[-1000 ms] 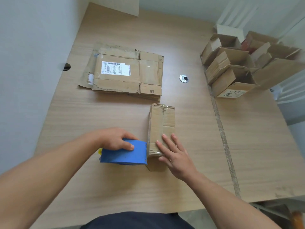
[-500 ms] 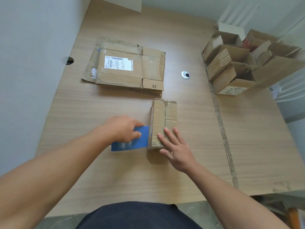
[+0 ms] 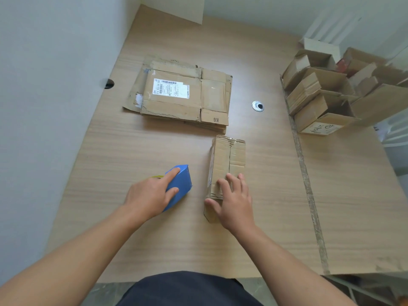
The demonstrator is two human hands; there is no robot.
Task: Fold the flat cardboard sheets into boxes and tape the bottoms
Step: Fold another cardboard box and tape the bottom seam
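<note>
A small folded cardboard box (image 3: 227, 160) stands on the wooden table (image 3: 276, 195) with its closed flaps facing up. My right hand (image 3: 231, 199) rests on the near end of the box, fingers spread and pressing on the flaps. My left hand (image 3: 150, 195) grips a blue tape dispenser (image 3: 180, 186) on the table, a short gap to the left of the box. A stack of flat cardboard sheets (image 3: 183, 96) with a white shipping label lies farther back.
Several folded open boxes (image 3: 326, 93) are piled at the table's far right. A round metal cable grommet (image 3: 257, 106) sits between the flat stack and that pile. A wall runs along the left edge, and a seam crosses the table at right.
My left hand has drawn the blue tape dispenser away from the box's left side, leaving a gap. My right hand has stayed pressed on the box's near end.
</note>
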